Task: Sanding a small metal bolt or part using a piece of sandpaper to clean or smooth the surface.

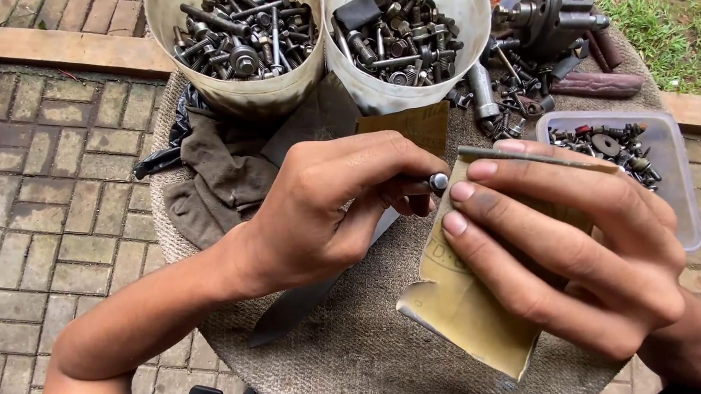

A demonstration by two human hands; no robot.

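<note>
Two hands meet over a round table. Left hand pinches a small dull-metal bolt, head showing. Right hand closed around folded tan sandpaper, touching the bolt. Behind: two pale buckets of dark bolts, clear tub.

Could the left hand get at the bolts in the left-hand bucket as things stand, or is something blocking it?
Probably yes, once freed: the left bucket is open-topped with nothing covering it, and only a rag lies between. But the left hand is pinching a small bolt against the sandpaper.
</note>
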